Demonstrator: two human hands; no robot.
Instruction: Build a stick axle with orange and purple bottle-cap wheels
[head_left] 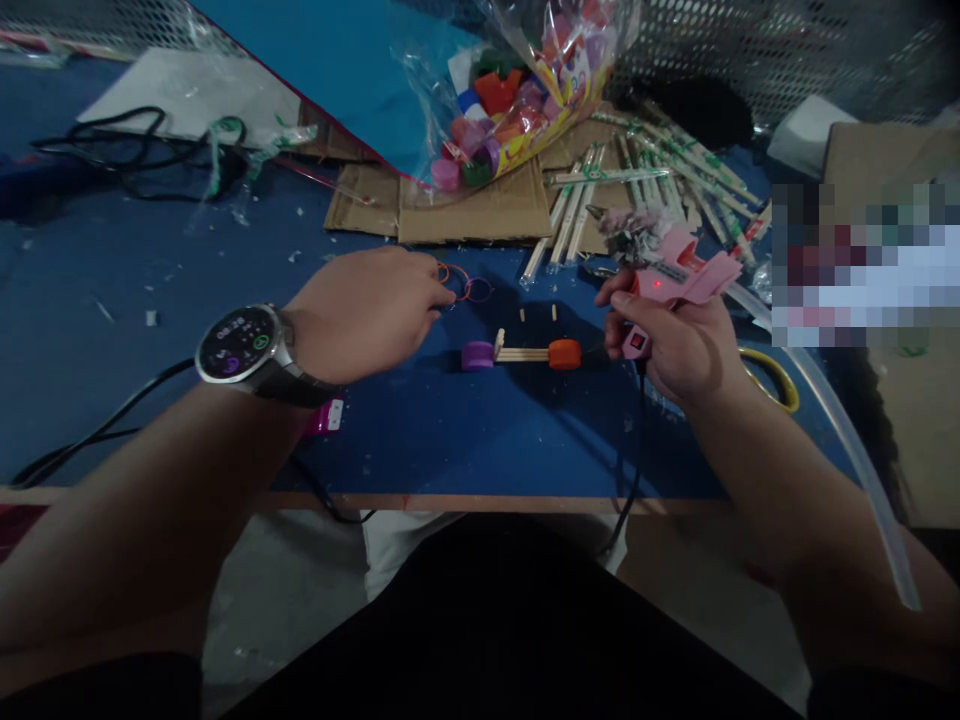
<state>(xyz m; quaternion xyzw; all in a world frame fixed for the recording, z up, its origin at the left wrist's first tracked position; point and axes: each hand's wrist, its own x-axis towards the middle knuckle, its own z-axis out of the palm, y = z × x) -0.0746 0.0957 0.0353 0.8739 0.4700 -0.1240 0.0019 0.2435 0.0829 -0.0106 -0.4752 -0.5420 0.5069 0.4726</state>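
My left hand [375, 310], with a watch on the wrist, is over the table, its fingers curled and closed at an orange rubber band [456, 268]. A purple rubber band [480, 290] lies against it. My right hand [675, 330] is wrapped round a pink hot glue gun [675, 275]; its red light is lit and a long clear glue stick [832, 400] trails from its back. Between my hands sits a small assembly of wooden sticks [525, 354], with a purple bottle cap [478, 356] at its left end and an orange bottle cap [565, 354] at its right.
Two short stick pieces [554, 313] lie behind the assembly. Farther back are cardboard [472, 215], a plastic bag of colourful caps [525, 110] and wrapped sticks [577, 210]. A yellow ring [784, 385] is by my right wrist. Black cables [97, 430] cross the blue table [420, 450].
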